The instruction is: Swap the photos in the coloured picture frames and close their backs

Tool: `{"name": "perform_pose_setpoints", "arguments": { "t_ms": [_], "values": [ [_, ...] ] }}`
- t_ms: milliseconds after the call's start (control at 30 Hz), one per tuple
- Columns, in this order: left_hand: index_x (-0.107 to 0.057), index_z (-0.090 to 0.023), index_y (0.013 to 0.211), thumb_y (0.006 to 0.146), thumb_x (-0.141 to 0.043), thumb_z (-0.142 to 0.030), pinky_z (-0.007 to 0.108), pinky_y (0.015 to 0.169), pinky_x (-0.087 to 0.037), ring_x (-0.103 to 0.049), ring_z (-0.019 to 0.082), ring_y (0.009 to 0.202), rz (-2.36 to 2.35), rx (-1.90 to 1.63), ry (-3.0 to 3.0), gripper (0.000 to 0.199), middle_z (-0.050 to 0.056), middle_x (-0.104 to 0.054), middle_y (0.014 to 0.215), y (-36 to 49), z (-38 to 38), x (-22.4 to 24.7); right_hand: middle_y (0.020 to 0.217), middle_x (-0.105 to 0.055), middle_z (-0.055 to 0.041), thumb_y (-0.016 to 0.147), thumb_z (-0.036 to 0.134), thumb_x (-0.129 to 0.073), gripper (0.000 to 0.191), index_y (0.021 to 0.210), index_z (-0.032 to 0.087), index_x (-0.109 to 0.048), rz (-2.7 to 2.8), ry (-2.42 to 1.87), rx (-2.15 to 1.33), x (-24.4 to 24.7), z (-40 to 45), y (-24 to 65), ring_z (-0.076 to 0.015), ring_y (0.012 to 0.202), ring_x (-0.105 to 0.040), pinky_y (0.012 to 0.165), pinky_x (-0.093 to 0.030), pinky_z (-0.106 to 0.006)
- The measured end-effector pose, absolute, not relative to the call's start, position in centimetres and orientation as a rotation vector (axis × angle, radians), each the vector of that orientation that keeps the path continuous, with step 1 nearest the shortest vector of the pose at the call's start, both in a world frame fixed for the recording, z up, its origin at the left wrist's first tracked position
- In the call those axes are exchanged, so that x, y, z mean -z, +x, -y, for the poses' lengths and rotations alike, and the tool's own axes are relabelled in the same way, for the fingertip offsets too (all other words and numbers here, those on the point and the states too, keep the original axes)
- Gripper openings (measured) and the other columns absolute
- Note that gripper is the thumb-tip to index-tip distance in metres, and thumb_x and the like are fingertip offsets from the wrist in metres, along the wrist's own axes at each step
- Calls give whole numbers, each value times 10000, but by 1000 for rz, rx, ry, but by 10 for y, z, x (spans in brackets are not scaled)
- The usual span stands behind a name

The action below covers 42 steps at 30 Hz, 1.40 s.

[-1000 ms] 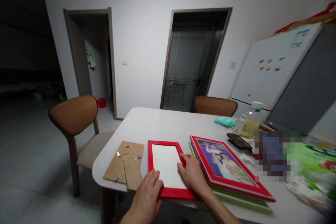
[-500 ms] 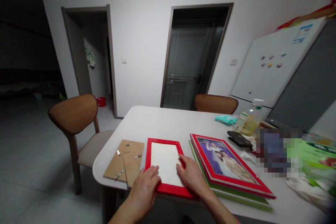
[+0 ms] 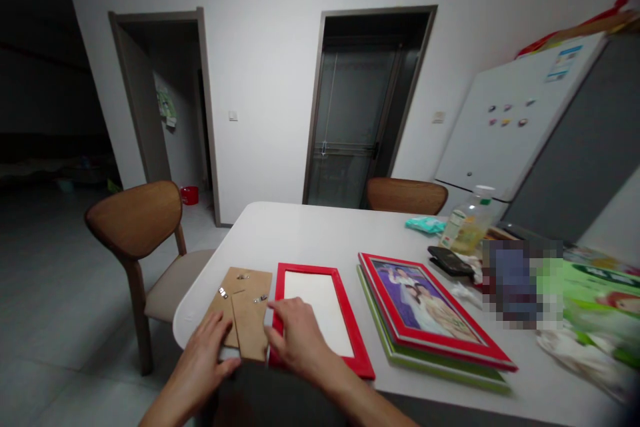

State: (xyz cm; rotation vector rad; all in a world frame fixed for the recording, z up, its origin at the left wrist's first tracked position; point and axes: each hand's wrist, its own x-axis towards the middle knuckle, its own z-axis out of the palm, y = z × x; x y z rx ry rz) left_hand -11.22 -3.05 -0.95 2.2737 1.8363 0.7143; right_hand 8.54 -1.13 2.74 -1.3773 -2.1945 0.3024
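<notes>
Fingers of the left hand are resting, loosely spread, on the left side of the board, while those of the right hand are lying at its right edge; whether they are gripping it, one cannot tell. The board is lying on the bench, just beside the red frame. White sheet is already sitting within that frame, but the board is lying outside, apparently leaving it unbacked. Beyond, a framed photo, looking complete, is resting on a green frame.
</notes>
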Motion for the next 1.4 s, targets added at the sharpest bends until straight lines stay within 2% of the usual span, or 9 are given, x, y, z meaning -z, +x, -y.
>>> {"name": "perform_pose_setpoints", "arguments": {
  "t_ms": [133,367,567,633,767,933,1100,1400],
  "values": [
    [-539,-203,1024,582,-575,-236,397,926,-356,-440,254,1109,-1853,-791,2341,444,76,-513,1183,-141,22,26,929,-551,-108,567,470,-588,464,916,166,-575,2305,-1416,-261,-22,9,37,-274,892,-453,777,-326,-422],
    [-604,-248,900,560,-616,-376,352,828,-458,-570,260,947,-1752,-920,2433,363,36,-620,1036,-165,5,33,1003,-478,-71,519,319,-621,607,1103,236,-476,2085,-1343,-538,-14,3,34,-237,937,-422,774,-372,-358],
    [-603,-210,946,654,-498,-553,387,863,-422,-536,264,999,-1640,-1233,2515,462,76,-556,1133,-146,12,0,1009,-484,-52,524,278,-617,617,1122,231,-474,1928,-1171,-544,-43,15,64,-206,941,-425,808,-382,-321],
    [-596,-208,961,666,-513,-532,376,860,-429,-529,255,1011,-1572,-1261,2561,446,80,-556,1132,-126,15,-10,996,-503,-55,537,228,-596,577,1105,212,-494,1937,-1161,-495,-53,19,84,-199,932,-434,812,-382,-316],
    [-582,-219,978,673,-587,-373,332,828,-466,-544,224,994,-1399,-1206,2608,341,62,-578,1105,-71,20,-17,990,-537,-63,538,160,-556,519,1056,178,-532,1965,-1254,-464,-58,25,134,-194,921,-460,829,-379,-331],
    [-591,-177,959,638,-616,-211,381,875,-429,-504,240,1044,-1382,-923,2510,324,114,-555,1125,-15,21,-14,989,-554,-78,532,107,-499,477,1002,152,-566,2006,-1380,-482,-43,24,184,-190,933,-480,865,-364,-331],
    [-559,-115,1020,653,-596,-182,385,948,-346,-413,244,1132,-1428,-680,2416,375,155,-469,1211,0,20,-13,1037,-528,-90,556,140,-491,443,989,150,-584,2044,-1446,-453,-22,13,196,-201,977,-459,885,-349,-330],
    [-578,-133,962,695,-540,-158,339,952,-331,-428,219,1119,-1421,-628,2354,271,127,-483,1202,-1,14,-10,1010,-529,-91,593,159,-487,310,865,172,-634,2068,-1471,-311,-13,9,189,-208,979,-451,864,-355,-311]
  ]
}}
